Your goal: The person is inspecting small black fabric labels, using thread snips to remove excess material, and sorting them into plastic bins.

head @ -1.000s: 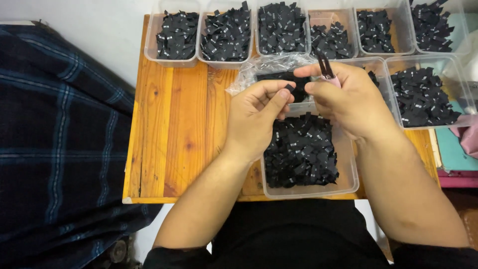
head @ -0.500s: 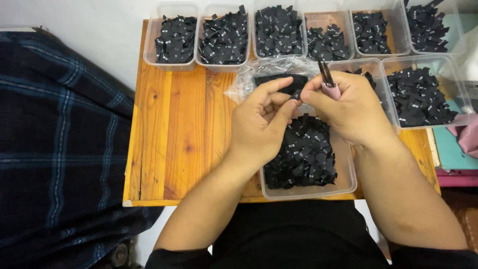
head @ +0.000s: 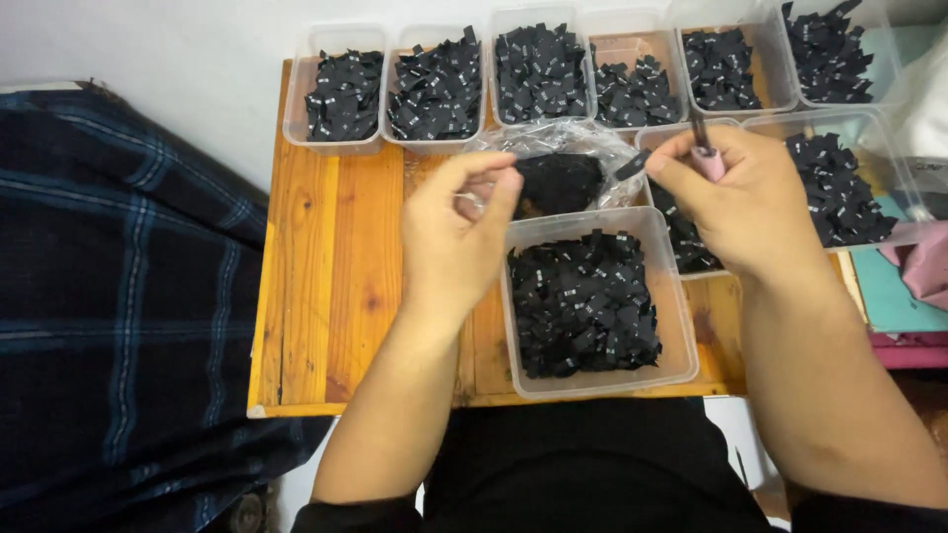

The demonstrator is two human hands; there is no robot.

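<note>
My left hand (head: 456,229) hovers over the wooden table (head: 336,286), fingers curled, thumb and fingertips pinched near a clear plastic bag (head: 553,158) of black pieces. My right hand (head: 736,202) holds a small pink-handled tool (head: 705,156) and pinches a small black piece (head: 632,166) at its fingertips. Below both hands sits a clear plastic tub (head: 592,380) filled with small black fabric labels. The two hands are apart, with the bag between them.
A row of several clear tubs (head: 341,138) of black labels lines the table's far edge, and more tubs (head: 869,128) stand at the right. A dark plaid cloth (head: 109,296) lies left of the table. Pink and teal items (head: 918,276) sit at the right.
My hands were together over the bag and have moved apart. The left shifted left, the right shifted right with the tool and a black piece.
</note>
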